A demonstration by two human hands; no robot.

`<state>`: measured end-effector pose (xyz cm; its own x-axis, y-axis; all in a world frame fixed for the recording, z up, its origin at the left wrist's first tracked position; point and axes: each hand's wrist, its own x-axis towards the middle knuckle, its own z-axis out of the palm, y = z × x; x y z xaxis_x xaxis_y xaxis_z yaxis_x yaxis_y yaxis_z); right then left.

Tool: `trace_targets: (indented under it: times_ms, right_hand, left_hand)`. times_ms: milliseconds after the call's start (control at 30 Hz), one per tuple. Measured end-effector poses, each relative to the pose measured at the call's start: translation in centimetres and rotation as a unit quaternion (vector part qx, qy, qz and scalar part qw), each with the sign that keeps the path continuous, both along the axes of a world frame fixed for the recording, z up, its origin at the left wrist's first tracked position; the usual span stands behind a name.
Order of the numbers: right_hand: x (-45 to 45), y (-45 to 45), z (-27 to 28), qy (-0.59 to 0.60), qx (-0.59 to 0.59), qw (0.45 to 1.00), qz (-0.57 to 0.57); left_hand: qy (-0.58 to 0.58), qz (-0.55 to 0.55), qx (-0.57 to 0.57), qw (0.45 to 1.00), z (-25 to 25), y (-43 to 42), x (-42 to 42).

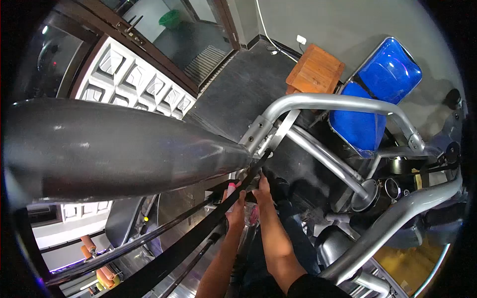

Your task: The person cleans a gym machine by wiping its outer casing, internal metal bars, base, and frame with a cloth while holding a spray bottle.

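Pink, slim cylinder [231, 189] in left hand [238, 207].

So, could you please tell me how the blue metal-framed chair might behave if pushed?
The glossy blue chair with the slim metal frame would probably feel light for its size, given how thin that frame looks. Its shiny surface may prove slippery. The seat is likely stiff, as it shows no visible sag.
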<state>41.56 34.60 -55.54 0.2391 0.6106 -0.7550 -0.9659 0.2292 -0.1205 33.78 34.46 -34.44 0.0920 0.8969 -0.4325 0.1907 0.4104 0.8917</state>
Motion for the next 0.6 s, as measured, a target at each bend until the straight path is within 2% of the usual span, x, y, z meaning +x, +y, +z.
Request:
trace_targets:
  times_ms: [67,167,233,267,400,500,567,600]
  right_hand:
    - [-0.4,0.0,-0.7,0.038,-0.014,0.999,-0.032]
    - [0.2,-0.5,3.3,0.036,0.047,0.998,-0.032]
    - [1.5,-1.5,5.6,-0.01,-0.04,0.988,0.152]
    - [2.0,-2.4,7.0,-0.055,-0.015,0.975,0.213]
    - [2.4,-3.5,9.6,-0.139,0.081,0.964,0.212]
    - [3.5,-3.4,11.9,-0.116,0.026,0.972,0.203]
    - [4.3,-2.8,12.0,-0.104,0.031,0.975,0.192]
    - [4.5,-2.5,11.6,-0.086,0.03,0.98,0.178]
  left_hand:
    - [-0.005,-0.018,0.052,0.998,-0.5,0.0,-0.3]
    - [-0.005,-0.035,0.05,0.998,-2.0,0.1,-1.0]
    - [-0.027,-0.021,0.016,0.999,-2.6,0.4,-0.9]
    - [-0.045,-0.009,-0.022,0.999,-2.8,0.5,-0.8]
    - [-0.085,-0.001,0.006,0.996,-0.4,0.8,0.9]
    - [-0.104,0.029,-0.009,0.994,0.7,0.8,1.1]
    - [-0.051,-0.033,-0.015,0.998,1.8,1.0,0.5]
    - [-0.072,-0.054,0.008,0.996,2.0,1.1,-0.1]
